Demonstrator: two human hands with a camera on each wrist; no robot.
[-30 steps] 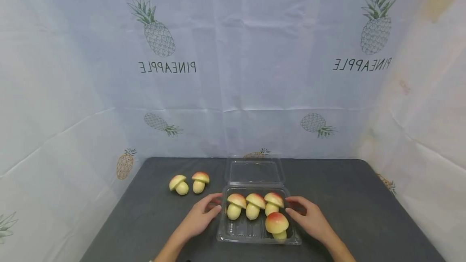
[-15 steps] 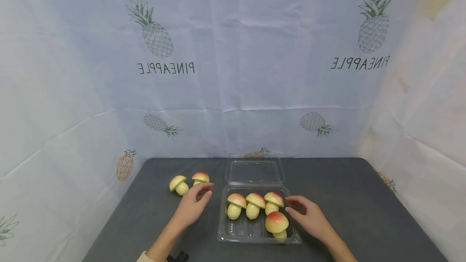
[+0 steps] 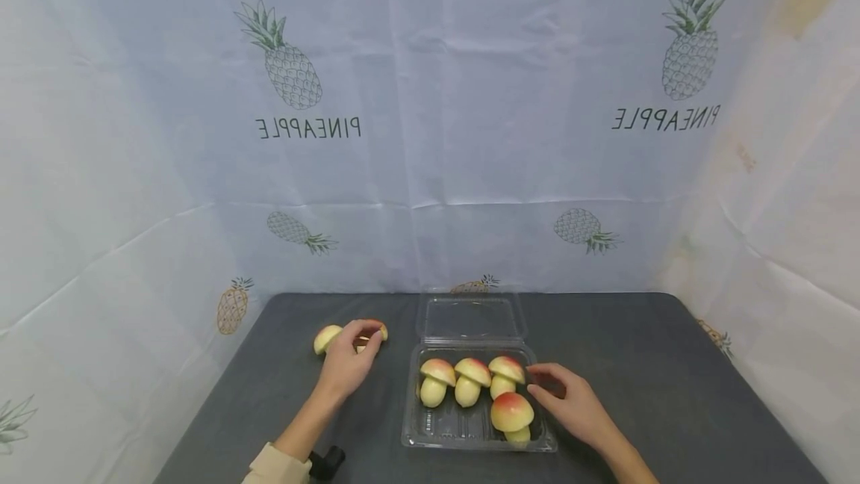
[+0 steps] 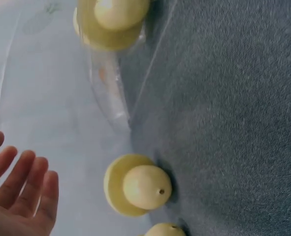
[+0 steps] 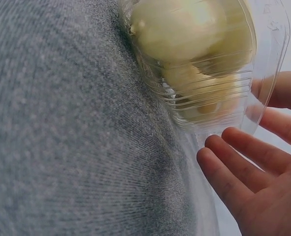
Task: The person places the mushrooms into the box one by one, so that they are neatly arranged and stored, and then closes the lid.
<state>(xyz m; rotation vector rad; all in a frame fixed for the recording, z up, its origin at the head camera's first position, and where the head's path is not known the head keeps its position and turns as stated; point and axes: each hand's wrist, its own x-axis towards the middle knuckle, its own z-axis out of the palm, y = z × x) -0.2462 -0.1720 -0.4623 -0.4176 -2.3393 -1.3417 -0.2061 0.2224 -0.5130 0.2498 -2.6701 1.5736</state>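
Observation:
My left hand (image 3: 345, 366) is over the right one of two yellow toy mushrooms with reddish caps, the near toy mushroom (image 3: 384, 331) partly hidden behind the fingers. Beside it lies the other toy mushroom (image 3: 326, 337). In the left wrist view the fingers (image 4: 23, 187) are spread and apart from a toy mushroom (image 4: 147, 187). My right hand (image 3: 576, 405) stays at the right side of a clear plastic clamshell box (image 3: 430, 442), fingers loosely extended at its wall and rim (image 5: 278, 54). Whether they press on it, I cannot tell. Several toy mushrooms (image 3: 512, 413) are in the box.
The box's lid (image 3: 470, 318) lies folded back toward the curtain. A dark grey cloth (image 3: 638, 349) covers the table. Pale curtain (image 3: 470, 133) printed with pineapples surrounds the back and sides. A black object (image 3: 327, 463) sits by my left wrist.
My left hand has left the box's left side and moved left and away from me, to the two toy mushrooms. My right hand has stayed at the box.

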